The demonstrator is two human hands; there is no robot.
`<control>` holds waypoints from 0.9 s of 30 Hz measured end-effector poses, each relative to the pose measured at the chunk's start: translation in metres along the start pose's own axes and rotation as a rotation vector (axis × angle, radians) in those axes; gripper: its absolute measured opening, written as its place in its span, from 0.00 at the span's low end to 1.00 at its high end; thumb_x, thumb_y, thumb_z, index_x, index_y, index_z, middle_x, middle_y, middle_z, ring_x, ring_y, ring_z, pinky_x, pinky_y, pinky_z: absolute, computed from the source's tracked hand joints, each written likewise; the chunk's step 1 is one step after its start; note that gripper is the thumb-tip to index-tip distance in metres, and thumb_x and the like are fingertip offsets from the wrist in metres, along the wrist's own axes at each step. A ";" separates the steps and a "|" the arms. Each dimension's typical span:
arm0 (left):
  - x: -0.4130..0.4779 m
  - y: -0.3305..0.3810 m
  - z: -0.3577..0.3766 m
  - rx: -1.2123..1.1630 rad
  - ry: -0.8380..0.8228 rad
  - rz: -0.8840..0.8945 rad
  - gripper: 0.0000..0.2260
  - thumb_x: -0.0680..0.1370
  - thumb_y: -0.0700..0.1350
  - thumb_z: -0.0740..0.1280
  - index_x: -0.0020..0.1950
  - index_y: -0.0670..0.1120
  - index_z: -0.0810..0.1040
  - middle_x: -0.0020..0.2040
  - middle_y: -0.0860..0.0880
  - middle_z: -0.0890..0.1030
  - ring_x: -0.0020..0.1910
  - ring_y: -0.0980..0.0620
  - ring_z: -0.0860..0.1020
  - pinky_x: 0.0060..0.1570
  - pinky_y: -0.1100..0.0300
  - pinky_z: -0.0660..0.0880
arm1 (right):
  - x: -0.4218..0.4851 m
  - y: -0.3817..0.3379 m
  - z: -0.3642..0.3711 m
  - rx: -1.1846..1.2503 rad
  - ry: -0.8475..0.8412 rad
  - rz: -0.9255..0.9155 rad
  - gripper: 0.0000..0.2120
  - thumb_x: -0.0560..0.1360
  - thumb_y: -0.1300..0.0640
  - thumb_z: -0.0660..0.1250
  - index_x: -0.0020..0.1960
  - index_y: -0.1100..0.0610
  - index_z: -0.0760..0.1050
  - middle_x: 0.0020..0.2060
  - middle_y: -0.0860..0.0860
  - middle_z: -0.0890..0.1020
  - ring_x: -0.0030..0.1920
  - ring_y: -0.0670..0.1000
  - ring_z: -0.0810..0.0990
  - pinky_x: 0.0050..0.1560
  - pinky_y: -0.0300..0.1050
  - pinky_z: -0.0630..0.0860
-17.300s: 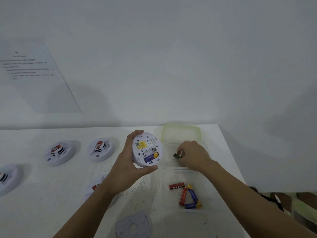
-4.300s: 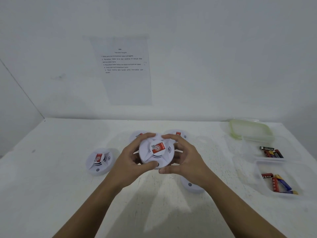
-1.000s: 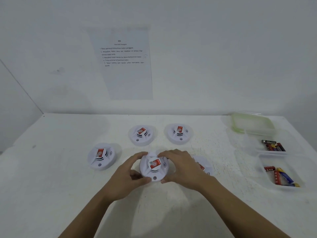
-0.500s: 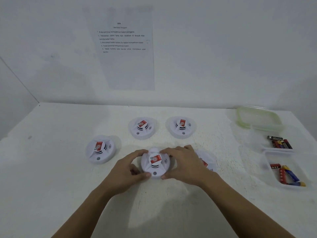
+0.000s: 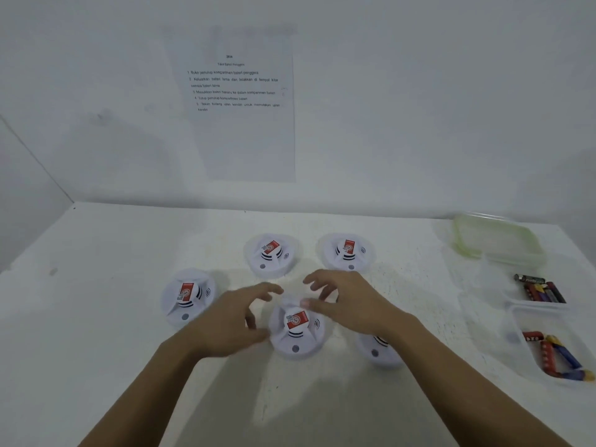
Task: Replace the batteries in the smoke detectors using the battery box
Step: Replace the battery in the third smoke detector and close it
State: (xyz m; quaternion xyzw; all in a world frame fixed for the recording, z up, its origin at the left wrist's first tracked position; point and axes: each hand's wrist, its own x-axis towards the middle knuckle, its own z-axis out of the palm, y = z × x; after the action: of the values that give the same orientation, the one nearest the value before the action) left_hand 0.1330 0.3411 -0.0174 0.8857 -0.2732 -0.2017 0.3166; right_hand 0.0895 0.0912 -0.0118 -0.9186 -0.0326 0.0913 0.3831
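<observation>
A white smoke detector with a red label sits face up on the white table, between my hands. My left hand hovers just left of it with loosely curled fingers, holding nothing. My right hand hovers over its upper right, fingers spread and relaxed, empty. Several more detectors lie around: one at the left, two behind, and one partly hidden under my right wrist. At the right, a clear box and a nearer clear box each hold several batteries.
A pale green lid lies at the back right, behind the boxes. A printed instruction sheet hangs on the wall above the table. The table meets a wall at the back and a corner at the far left.
Both hands have let go of the middle detector, which now rests on the table, and have lifted slightly off it with the fingers spreading.
</observation>
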 end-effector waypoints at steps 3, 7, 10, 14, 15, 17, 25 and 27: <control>0.026 -0.001 -0.016 0.123 0.249 0.048 0.21 0.75 0.46 0.72 0.65 0.60 0.72 0.58 0.56 0.77 0.49 0.57 0.78 0.45 0.66 0.74 | 0.018 -0.006 0.003 0.079 0.098 0.038 0.18 0.78 0.45 0.69 0.66 0.48 0.76 0.57 0.45 0.81 0.50 0.39 0.80 0.50 0.33 0.76; 0.070 -0.013 -0.021 0.248 0.254 -0.016 0.29 0.72 0.57 0.70 0.72 0.60 0.65 0.69 0.51 0.70 0.68 0.46 0.67 0.64 0.51 0.70 | 0.043 -0.008 0.009 0.147 0.154 0.100 0.19 0.81 0.51 0.66 0.71 0.52 0.72 0.63 0.50 0.79 0.51 0.42 0.79 0.45 0.27 0.71; 0.093 -0.024 -0.021 0.274 0.136 -0.114 0.38 0.67 0.63 0.67 0.74 0.64 0.57 0.76 0.50 0.63 0.76 0.43 0.59 0.70 0.41 0.66 | 0.060 -0.008 0.013 0.208 0.137 0.160 0.23 0.82 0.53 0.64 0.76 0.54 0.66 0.69 0.53 0.75 0.59 0.48 0.78 0.59 0.41 0.77; 0.110 -0.036 -0.017 0.245 0.106 -0.131 0.39 0.64 0.68 0.66 0.72 0.67 0.55 0.74 0.52 0.66 0.73 0.44 0.63 0.69 0.43 0.67 | 0.078 -0.007 0.015 0.321 0.101 0.251 0.25 0.83 0.54 0.62 0.78 0.55 0.62 0.71 0.57 0.72 0.61 0.56 0.79 0.62 0.56 0.79; 0.112 -0.038 -0.017 0.248 0.108 -0.126 0.39 0.64 0.68 0.67 0.72 0.67 0.56 0.73 0.52 0.67 0.71 0.45 0.66 0.68 0.46 0.68 | 0.081 -0.007 0.015 0.352 0.094 0.261 0.25 0.83 0.55 0.61 0.78 0.56 0.61 0.71 0.57 0.72 0.58 0.56 0.80 0.61 0.56 0.80; 0.114 -0.038 -0.016 0.241 0.128 -0.115 0.38 0.67 0.65 0.71 0.73 0.65 0.58 0.69 0.50 0.69 0.67 0.45 0.68 0.65 0.50 0.69 | 0.084 -0.008 0.015 0.419 0.077 0.271 0.24 0.83 0.57 0.61 0.78 0.58 0.62 0.70 0.56 0.73 0.57 0.56 0.81 0.59 0.52 0.81; 0.098 -0.017 -0.025 0.017 0.163 -0.072 0.38 0.69 0.61 0.75 0.72 0.70 0.57 0.65 0.50 0.72 0.62 0.49 0.71 0.58 0.56 0.74 | 0.079 -0.011 0.009 0.632 0.201 0.221 0.18 0.82 0.62 0.62 0.71 0.57 0.72 0.63 0.51 0.78 0.59 0.54 0.82 0.57 0.43 0.82; 0.088 -0.004 -0.031 -0.058 0.197 -0.033 0.37 0.71 0.58 0.76 0.73 0.70 0.58 0.64 0.55 0.74 0.61 0.52 0.74 0.58 0.57 0.76 | 0.073 -0.014 0.001 0.768 0.237 0.180 0.16 0.81 0.63 0.65 0.68 0.58 0.75 0.61 0.52 0.79 0.57 0.53 0.83 0.55 0.43 0.83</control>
State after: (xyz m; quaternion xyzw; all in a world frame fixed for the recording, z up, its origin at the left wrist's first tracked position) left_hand 0.2186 0.3038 -0.0144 0.8961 -0.2203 -0.1264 0.3640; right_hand 0.1606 0.1116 -0.0129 -0.7122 0.1288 0.0236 0.6896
